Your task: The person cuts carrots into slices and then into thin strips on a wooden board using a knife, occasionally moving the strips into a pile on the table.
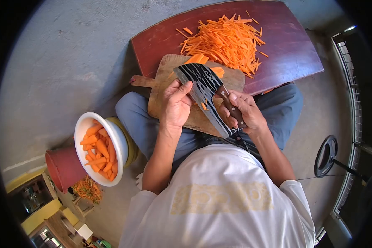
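Note:
My right hand (246,109) is wrapped round the brown riveted handle of a cleaver (200,80). The broad blade, streaked black and silver, is tilted above the board, with small carrot bits stuck to it. At the blade's left edge, the thumb and curled fingers of my left hand (177,103) pinch the metal; some fingertips are hidden. Beneath both hands a wooden cutting board (158,97) rests across my lap. Flat carrot slices (197,59) lie at its far side, partly behind the blade. Beyond them is a heap of carrot sticks (225,41).
The carrot sticks are on a dark red tabletop (153,47). To my left, a white basin (79,138) holds whole carrots (101,151). A red bucket (64,169) and a pile of peelings (88,188) are beside it. At right is a black ring-shaped stand (325,156).

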The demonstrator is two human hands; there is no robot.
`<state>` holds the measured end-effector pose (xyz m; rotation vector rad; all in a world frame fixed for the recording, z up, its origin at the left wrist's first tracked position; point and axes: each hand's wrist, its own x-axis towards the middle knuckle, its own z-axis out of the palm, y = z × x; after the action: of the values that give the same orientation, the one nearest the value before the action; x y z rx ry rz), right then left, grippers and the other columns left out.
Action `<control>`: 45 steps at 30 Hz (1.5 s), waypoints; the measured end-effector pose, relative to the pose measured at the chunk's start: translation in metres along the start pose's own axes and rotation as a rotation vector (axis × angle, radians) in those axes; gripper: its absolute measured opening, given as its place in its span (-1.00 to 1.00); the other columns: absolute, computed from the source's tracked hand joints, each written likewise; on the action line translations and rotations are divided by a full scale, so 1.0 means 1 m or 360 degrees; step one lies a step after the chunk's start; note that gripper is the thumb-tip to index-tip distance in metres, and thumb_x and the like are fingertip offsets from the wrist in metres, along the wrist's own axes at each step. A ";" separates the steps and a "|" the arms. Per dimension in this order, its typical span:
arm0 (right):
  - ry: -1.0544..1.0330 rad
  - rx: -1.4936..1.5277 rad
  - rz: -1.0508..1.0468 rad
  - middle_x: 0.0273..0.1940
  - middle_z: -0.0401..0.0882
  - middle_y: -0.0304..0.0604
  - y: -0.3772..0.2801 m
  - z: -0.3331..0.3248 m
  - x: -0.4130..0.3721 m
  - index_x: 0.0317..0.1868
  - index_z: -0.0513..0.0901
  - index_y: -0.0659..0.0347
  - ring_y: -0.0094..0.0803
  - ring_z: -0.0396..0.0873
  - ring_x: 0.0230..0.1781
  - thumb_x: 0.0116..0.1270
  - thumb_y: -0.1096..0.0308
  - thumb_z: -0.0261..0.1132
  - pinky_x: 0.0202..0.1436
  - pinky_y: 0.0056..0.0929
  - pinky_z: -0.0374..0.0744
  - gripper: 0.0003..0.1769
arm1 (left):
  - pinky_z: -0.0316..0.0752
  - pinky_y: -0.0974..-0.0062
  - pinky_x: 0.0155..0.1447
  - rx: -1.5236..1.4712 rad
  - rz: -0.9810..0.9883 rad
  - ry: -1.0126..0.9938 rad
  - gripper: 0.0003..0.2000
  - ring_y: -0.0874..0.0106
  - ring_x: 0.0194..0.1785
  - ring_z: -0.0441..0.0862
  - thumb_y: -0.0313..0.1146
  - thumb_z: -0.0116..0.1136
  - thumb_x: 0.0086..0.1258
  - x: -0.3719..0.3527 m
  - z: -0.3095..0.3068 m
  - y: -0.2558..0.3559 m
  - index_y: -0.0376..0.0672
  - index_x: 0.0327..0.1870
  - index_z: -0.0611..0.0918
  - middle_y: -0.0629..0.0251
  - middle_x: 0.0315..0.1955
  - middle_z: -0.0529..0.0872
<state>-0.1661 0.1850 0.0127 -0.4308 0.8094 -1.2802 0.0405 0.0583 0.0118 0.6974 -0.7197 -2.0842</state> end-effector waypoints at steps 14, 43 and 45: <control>0.0424 -0.0776 -0.0035 -0.37 0.59 -0.27 -0.030 -0.014 -0.048 0.41 0.71 0.38 -0.66 0.42 -0.66 0.85 0.04 0.23 -0.59 -0.64 0.31 -0.47 | 0.63 0.36 0.52 0.1806 0.0747 0.0181 -0.66 0.27 0.38 0.82 -0.44 0.39 0.70 -0.021 -0.022 0.004 -0.42 0.37 0.79 -0.05 0.28 0.89; 0.0303 -0.0979 0.0139 -0.32 0.56 -0.30 -0.014 -0.017 -0.003 0.50 0.60 0.27 -0.60 0.53 -0.56 0.94 0.12 0.08 -0.59 -0.55 0.54 -0.55 | -0.02 -0.44 0.83 0.2660 0.0805 0.0157 -0.05 -0.46 0.82 0.06 0.24 0.12 0.79 -0.015 -0.032 -0.050 -0.42 0.83 0.13 -0.54 0.74 0.11; 0.0259 -0.1012 0.0110 -0.32 0.55 -0.31 -0.007 -0.011 0.005 0.60 0.52 0.26 -0.60 0.53 -0.57 0.94 0.14 0.08 -0.59 -0.54 0.55 -0.52 | -0.02 -0.44 0.83 0.2640 0.0802 0.0166 -0.04 -0.47 0.81 0.07 0.25 0.11 0.78 -0.015 -0.031 -0.049 -0.42 0.82 0.14 -0.54 0.74 0.12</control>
<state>-0.1787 0.1802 0.0091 -0.8014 1.3631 -0.9809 0.0441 0.0879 -0.0402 1.2131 -2.2492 -0.6064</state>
